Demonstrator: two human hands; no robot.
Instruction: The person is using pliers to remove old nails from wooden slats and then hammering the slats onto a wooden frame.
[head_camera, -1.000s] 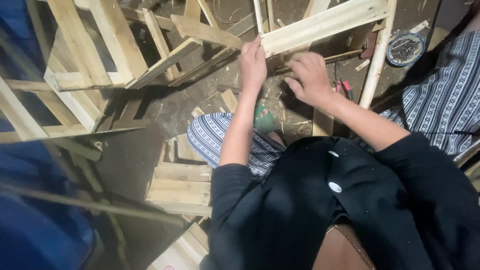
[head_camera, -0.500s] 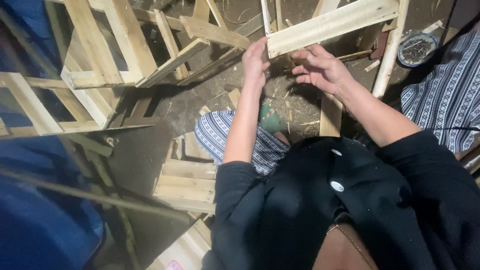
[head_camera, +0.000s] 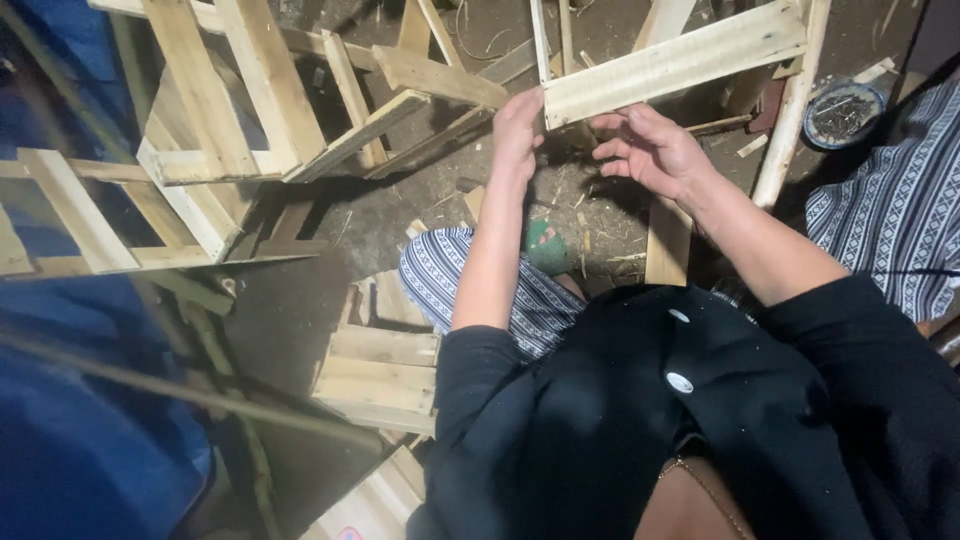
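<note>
Your left hand (head_camera: 517, 125) grips the slat (head_camera: 672, 62) end at upper centre; your right hand (head_camera: 655, 150) hovers half-open; the frame (head_camera: 800, 90) looks unfinished.

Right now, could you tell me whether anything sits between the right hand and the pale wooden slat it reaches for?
Nothing visible does. The right hand hovers just below the pale wooden slat, fingers curled toward its lower edge, while the left hand already touches its end.

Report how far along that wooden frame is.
Done: the pale top slat already sits across the uprights. In hand: left hand grips the slat's end, right hand open just under it. Left: loose wood pieces lie below; finished crates stand alongside.
</note>
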